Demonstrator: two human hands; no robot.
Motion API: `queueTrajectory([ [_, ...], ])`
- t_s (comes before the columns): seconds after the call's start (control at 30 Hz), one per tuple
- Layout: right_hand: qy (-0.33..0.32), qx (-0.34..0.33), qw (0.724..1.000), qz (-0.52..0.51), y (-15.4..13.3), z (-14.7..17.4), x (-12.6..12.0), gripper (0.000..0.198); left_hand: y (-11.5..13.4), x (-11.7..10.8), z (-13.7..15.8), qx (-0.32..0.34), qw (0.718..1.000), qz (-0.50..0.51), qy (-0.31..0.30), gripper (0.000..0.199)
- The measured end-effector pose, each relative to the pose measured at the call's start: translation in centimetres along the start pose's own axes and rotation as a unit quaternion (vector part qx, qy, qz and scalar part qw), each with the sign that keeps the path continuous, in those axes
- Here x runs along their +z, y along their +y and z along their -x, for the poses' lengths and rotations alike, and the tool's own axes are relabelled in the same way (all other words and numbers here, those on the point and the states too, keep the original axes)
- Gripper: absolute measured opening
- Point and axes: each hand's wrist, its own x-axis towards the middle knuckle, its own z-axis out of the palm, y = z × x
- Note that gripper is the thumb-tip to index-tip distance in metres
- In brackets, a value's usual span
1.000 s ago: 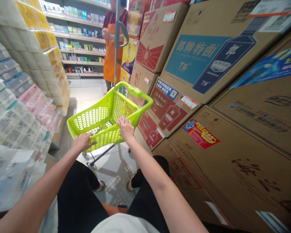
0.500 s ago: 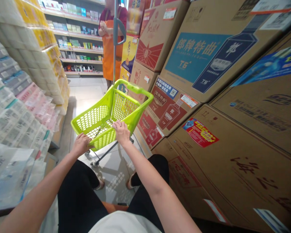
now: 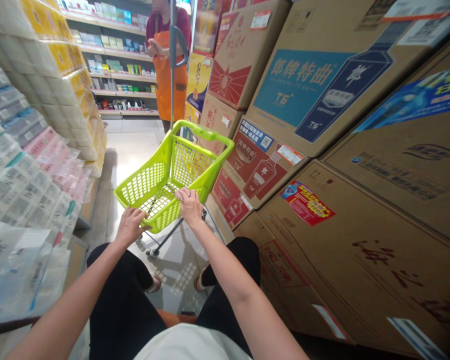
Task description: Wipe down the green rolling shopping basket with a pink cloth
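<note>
A lime-green shopping cart (image 3: 138, 190) with a perforated basket stands before me on thin grey legs with casters. Nothing shows inside the basket. At the near left corner, my left hand (image 3: 130, 226) is closed loosely on the rim, its fingers a little apart. My right hand (image 3: 190, 205) grips the near rim farther right, fingers curled over the edge. Both arms reach forward over my knees. The cart's own push handle (image 3: 206, 133) is at the far side, away from my hands.
Stacked liquor cartons (image 3: 303, 95) form a wall close on the right. Packs of tissue paper (image 3: 60, 65) are piled on the left. Beyond the cart, a person in an orange apron (image 3: 171, 75) stands near a grey pole (image 3: 172, 95) and stocked shelves (image 3: 116, 65).
The cart's near left corner has shifted slightly right. My left hand has moved right with it, its fingers now looser on the rim. The right hand stays on the near rim.
</note>
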Motion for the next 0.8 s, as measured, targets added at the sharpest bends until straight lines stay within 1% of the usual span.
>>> queueTrajectory([
  [0.03,0.005,0.016,1.0,-0.002,0.0,0.0,0.0,0.034,0.3,0.1,0.1,-0.007,1.0,-0.005,0.003,0.027],
  [0.1,0.015,0.016,1.0,-0.004,-1.0,0.9,0.5,0.033,1.3,0.4,0.0,-0.03,0.999,-0.02,0.009,0.028],
  [0.13,0.019,0.0,1.0,-0.004,-1.8,1.7,1.1,0.033,2.0,0.5,0.0,-0.044,0.999,-0.025,0.014,0.028],
  [0.2,0.019,-0.053,0.998,-0.003,-3.6,3.7,2.3,0.032,3.2,0.6,-0.2,-0.051,0.998,-0.03,0.02,0.027],
  [0.27,0.009,-0.112,0.994,0.0,-4.6,5.2,2.9,0.032,3.8,0.5,-0.5,-0.03,0.999,-0.028,0.011,0.024],
  [0.3,0.002,-0.132,0.991,-0.001,-4.6,5.4,3.0,0.031,3.8,0.4,-0.7,-0.019,0.999,-0.026,0.001,0.021],
  [0.33,-0.003,-0.139,0.99,-0.003,-4.2,5.3,2.8,0.03,3.7,0.3,-0.8,-0.013,1.0,-0.022,-0.012,0.019],
  [0.37,-0.006,-0.133,0.991,-0.004,-3.6,4.9,2.4,0.03,3.5,0.2,-1.0,-0.014,0.999,-0.017,-0.025,0.017],
  [0.5,-0.003,-0.036,0.999,-0.011,-0.2,1.3,0.4,0.031,2.1,0.1,-1.4,-0.033,0.997,0.01,-0.062,0.014],
  [0.57,-0.003,-0.004,1.0,-0.012,0.7,0.1,0.2,0.034,1.1,0.1,-1.4,-0.027,0.997,0.023,-0.073,0.014],
  [0.63,0.011,0.001,1.0,-0.012,0.6,0.3,1.0,0.038,0.0,-0.1,-1.2,-0.025,0.996,0.031,-0.083,0.014],
  [0.7,0.037,-0.02,0.999,-0.011,-0.3,1.8,2.7,0.044,-1.1,-0.5,-1.0,-0.024,0.995,0.033,-0.093,0.016],
  [0.77,0.052,-0.072,0.996,-0.009,-1.5,3.8,4.8,0.048,-1.7,-1.3,-0.9,-0.028,0.994,0.038,-0.103,0.023],
  [0.8,0.052,-0.094,0.994,-0.005,-2.1,4.8,5.8,0.045,-1.7,-1.7,-0.9,-0.035,0.993,0.048,-0.105,0.028],
])
